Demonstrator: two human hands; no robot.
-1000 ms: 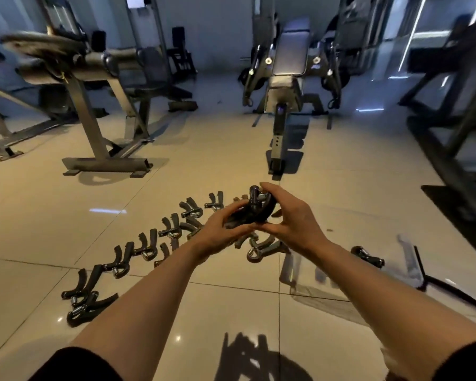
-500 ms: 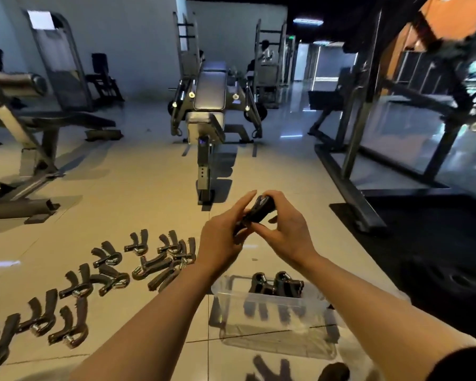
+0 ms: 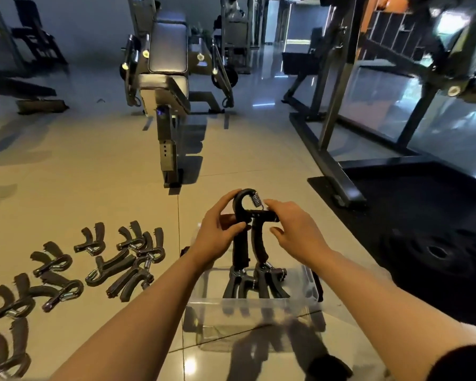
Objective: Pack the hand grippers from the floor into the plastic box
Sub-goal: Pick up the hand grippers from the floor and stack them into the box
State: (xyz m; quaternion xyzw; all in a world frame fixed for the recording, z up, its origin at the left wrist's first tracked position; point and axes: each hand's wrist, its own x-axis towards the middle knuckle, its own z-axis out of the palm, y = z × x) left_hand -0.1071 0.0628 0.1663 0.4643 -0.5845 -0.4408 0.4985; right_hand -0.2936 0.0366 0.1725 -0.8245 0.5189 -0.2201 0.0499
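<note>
A black hand gripper point(image 3: 248, 215) with a metal spring hangs upright above the clear plastic box point(image 3: 259, 312), handles pointing down. My left hand point(image 3: 217, 232) grips it at the head and upper handle. My right hand point(image 3: 294, 229) touches its right side with loosely bent fingers. Two hand grippers point(image 3: 256, 281) stand inside the box. Several more hand grippers point(image 3: 121, 265) lie in a row on the tiled floor to the left.
A weight bench point(image 3: 168, 86) stands straight ahead on the tiles. A dark rack frame point(image 3: 333, 149) and a black rubber mat point(image 3: 423, 243) with a weight plate lie to the right. More gym machines stand at the far left.
The view has swung right and down. The held gripper has turned upright and come down over the box, and my right hand has loosened from it.
</note>
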